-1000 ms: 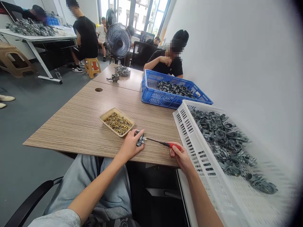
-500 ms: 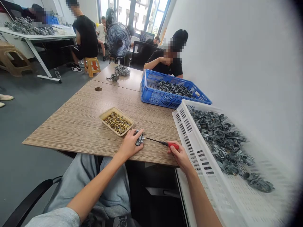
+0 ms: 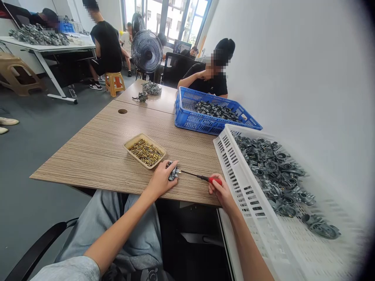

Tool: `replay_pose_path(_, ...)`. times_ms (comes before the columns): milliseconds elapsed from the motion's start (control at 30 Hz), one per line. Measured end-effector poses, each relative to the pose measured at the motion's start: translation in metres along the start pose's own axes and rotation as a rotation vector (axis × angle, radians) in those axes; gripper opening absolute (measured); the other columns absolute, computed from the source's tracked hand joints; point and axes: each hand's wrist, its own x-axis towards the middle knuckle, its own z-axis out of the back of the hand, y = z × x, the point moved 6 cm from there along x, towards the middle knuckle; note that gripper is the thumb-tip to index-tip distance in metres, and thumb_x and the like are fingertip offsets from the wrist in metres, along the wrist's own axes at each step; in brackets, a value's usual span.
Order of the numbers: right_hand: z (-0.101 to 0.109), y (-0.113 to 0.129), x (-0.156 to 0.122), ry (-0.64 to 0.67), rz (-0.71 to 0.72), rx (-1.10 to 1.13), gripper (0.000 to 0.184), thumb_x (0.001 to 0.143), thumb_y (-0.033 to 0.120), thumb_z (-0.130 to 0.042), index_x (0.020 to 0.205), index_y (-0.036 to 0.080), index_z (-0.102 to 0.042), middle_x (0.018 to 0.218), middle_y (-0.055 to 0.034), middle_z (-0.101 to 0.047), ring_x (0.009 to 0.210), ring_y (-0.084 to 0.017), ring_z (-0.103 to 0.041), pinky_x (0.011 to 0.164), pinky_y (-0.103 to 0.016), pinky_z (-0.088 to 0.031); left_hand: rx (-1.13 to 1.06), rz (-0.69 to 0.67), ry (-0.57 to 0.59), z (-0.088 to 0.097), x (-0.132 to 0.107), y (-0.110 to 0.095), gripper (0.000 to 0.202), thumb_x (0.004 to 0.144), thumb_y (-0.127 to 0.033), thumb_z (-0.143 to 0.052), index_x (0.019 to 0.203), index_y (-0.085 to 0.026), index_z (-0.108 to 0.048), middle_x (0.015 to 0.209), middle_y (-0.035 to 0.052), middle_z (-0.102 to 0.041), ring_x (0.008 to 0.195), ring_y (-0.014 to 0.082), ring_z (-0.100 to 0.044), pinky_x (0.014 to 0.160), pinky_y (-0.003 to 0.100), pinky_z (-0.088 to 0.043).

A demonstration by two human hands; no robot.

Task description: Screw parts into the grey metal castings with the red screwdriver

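Observation:
My left hand (image 3: 161,178) is closed around a grey metal casting (image 3: 172,174), which looks like a small carburetor body, and steadies it on the table near the front edge. In my right hand (image 3: 222,189) is a screwdriver (image 3: 215,180) with a red handle and a long dark shaft. The shaft points left, and its tip meets a small brass piece at the casting's right side. Part of the casting is hidden under my left fingers. Just beyond my left hand stands a cream tray (image 3: 127,146) of small brass parts (image 3: 145,152).
To the right, a white crate (image 3: 234,175) holds many grey castings (image 3: 275,168). Behind it sits a blue crate (image 3: 193,121) of darker parts. Across the table is a seated person (image 3: 202,78). More castings (image 3: 151,88) lie at the far end, near a fan (image 3: 147,51).
Both hands keep nearly the same place, with the screwdriver tip still at the casting. My right fingers have shifted slightly on the handle. The whole view has moved a little.

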Motion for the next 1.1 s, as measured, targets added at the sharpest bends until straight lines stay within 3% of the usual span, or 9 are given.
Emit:
replay_pose_path(467,0.003,-0.003,0.002,-0.045,0.029,-0.065,0.031,0.095,0.052,-0.071,0.095,0.024,-0.056,0.062,0.006,-0.053,0.055,-0.014,-0.055,0.055,-0.026,-0.045,-0.001,0.019,-0.017,0.001,0.0,0.001,0.07,0.087,-0.026,-0.071,0.153,-0.025,-0.05,0.138,0.0139,-0.053,0.128,0.0311,-0.056,0.114,0.046,-0.048)
replay_pose_path(667,-0.005,0.0,0.002,-0.074,-0.011,-0.071,0.04,0.096,0.063,-0.064,0.098,0.024,-0.059,0.05,0.0115,-0.036,0.038,-0.009,-0.038,0.042,-0.023,-0.032,-0.004,0.017,-0.026,0.001,0.0,0.001,0.07,0.087,-0.027,-0.071,0.153,-0.024,-0.05,0.138,0.0144,-0.054,0.128,0.0317,-0.056,0.113,0.047,-0.049)
replay_pose_path(833,-0.006,-0.001,0.004,-0.119,-0.023,-0.074,0.046,0.097,0.067,-0.06,0.085,0.022,-0.057,0.051,0.0105,-0.034,0.038,-0.008,-0.038,0.042,-0.022,-0.031,-0.005,0.011,-0.025,0.001,-0.001,0.001,0.069,0.087,-0.026,-0.07,0.153,-0.023,-0.05,0.138,0.0151,-0.053,0.128,0.0319,-0.056,0.114,0.047,-0.048)
replay_pose_path(1100,-0.005,0.005,0.002,-0.088,0.04,-0.083,0.033,0.095,0.055,-0.07,0.106,0.024,-0.063,0.062,0.007,-0.05,0.049,-0.011,-0.048,0.049,-0.023,-0.041,-0.007,0.009,-0.02,-0.001,-0.001,0.003,0.07,0.087,-0.026,-0.07,0.153,-0.024,-0.049,0.138,0.0145,-0.053,0.129,0.0313,-0.055,0.115,0.046,-0.047)
